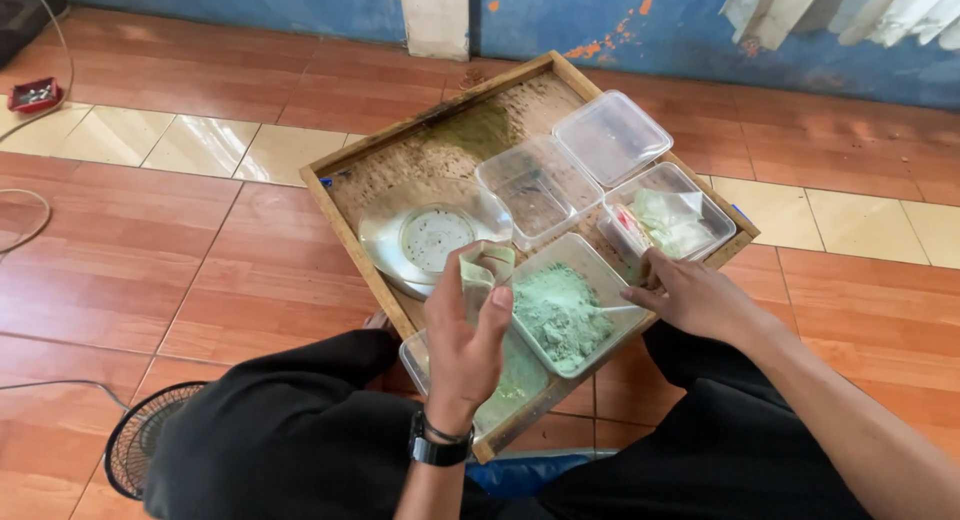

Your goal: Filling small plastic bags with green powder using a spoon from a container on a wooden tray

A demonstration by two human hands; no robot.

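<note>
Left hand [470, 340] grips a small packet [485, 270] upright, mouth up, over the wooden tray [345, 225]; right hand [695, 298] pinches a spoon [615, 310] in the tub of green powder [562, 315], frame centre.

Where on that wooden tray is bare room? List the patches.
Bare board lies at the wooden tray's far corner, beyond the round glass dish and the empty clear plastic box. The near half is crowded: green-powder tub, both hands.

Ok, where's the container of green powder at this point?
In the head view the container of green powder sits at the near right of the wooden tray, between the left hand holding a small packet and the right hand.
</note>
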